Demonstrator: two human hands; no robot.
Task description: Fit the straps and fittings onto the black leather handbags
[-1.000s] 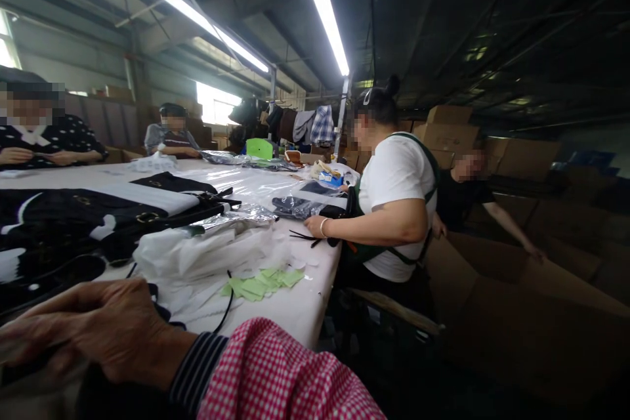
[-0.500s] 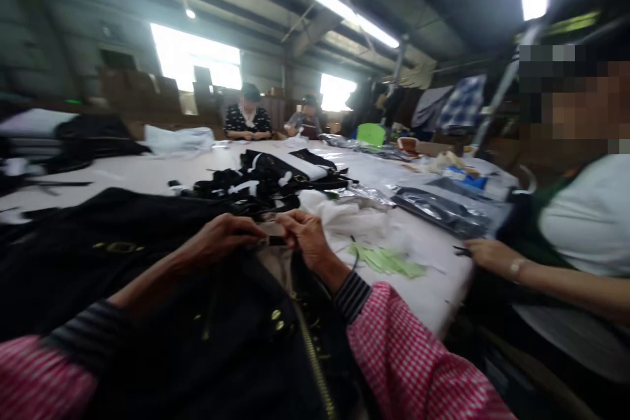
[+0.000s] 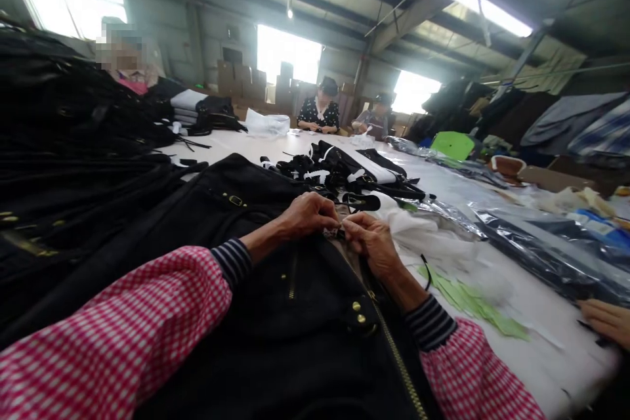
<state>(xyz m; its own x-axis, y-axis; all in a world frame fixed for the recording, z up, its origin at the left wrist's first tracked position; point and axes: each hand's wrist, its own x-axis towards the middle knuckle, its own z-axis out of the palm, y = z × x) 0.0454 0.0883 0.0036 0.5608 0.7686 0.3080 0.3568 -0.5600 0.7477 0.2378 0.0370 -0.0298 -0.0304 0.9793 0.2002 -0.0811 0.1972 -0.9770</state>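
A black jacket (image 3: 305, 348) with a gold zipper and gold snaps lies spread in front of me. My left hand (image 3: 312, 215) pinches the jacket's neck edge, fingers pressed together. Close beside it, on the right, my right hand (image 3: 371, 241) grips the same edge between thumb and fingers. The two sets of fingertips nearly meet over the light inner lining. What small part lies between them is too small to tell. A gold buckle (image 3: 235, 200) shows on the jacket, left of my left hand.
Black garments (image 3: 63, 111) pile up at left. Black straps with white pieces (image 3: 344, 167) lie beyond the jacket. Green slips (image 3: 472, 302) and bagged garments (image 3: 551, 246) are at right, near another person's hand (image 3: 608, 320). People sit across the table.
The view has swung left, so the scene sits further right and the left pile and a person there show. The dark piece between my fingertips is now mostly covered; both hands stay at the neck edge.
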